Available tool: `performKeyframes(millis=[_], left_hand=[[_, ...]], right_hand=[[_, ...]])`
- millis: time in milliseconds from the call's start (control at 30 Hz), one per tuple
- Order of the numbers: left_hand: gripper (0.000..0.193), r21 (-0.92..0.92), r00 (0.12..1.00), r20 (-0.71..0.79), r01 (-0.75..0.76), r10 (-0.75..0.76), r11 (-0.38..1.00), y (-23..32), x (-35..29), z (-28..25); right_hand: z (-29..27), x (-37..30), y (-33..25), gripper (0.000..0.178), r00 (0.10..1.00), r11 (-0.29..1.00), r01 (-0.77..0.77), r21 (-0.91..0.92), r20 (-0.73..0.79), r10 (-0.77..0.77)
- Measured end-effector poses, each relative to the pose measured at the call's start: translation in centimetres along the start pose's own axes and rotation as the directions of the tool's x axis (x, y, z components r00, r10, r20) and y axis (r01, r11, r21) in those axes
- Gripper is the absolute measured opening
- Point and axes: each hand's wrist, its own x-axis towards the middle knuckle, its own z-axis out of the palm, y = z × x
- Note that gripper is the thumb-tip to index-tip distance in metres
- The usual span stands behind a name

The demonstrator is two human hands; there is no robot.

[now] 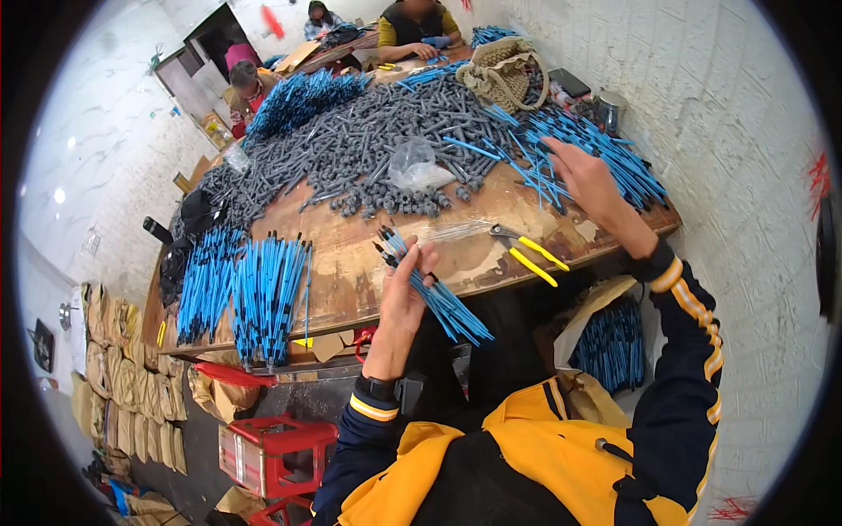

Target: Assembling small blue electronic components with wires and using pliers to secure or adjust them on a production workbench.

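Note:
My left hand (405, 289) is closed around a bundle of thin blue rods (452, 311) with black ends. The bundle slants over the table's near edge, its blue tails pointing down to the right. Farther right, my right hand (586, 180) reaches over a loose heap of similar blue rods (618, 167). Its fingers are stretched out at the heap's left side; the thumb is mostly hidden, and no rod shows clearly between them. Between my hands lie cutting pliers with yellow handles (533, 254), their jaws toward the far side.
A large mound of grey plastic parts (351, 145) covers the table's middle, a clear plastic bag (417, 165) on it. Blue rod bundles (267, 294) lie at the left edge. A woven bag (502, 72) and a jar (609, 110) stand far right. Co-workers (419, 31) sit beyond.

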Motion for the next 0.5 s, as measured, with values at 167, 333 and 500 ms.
performKeyframes(millis=[167,333,500], left_hand=[[0.033,-0.001,0.999,-0.013,0.036,-0.036,0.999,0.2,0.9,-2.4],[0.038,0.174,0.988,0.112,0.084,-0.105,0.981,-1.4,-1.1,3.0],[0.033,0.235,0.940,0.281,0.130,-0.196,0.963,-4.8,-4.4,8.6]], right_hand=[[-5.8,-5.7,-2.3,0.033,0.952,0.957,-0.280,-0.080,-0.150,0.266],[-8.3,-10.9,-5.7,0.033,0.646,0.653,-0.482,0.584,-0.267,0.715],[-3.2,-12.5,-12.0,0.032,0.640,0.313,-0.539,0.782,0.139,0.756]])
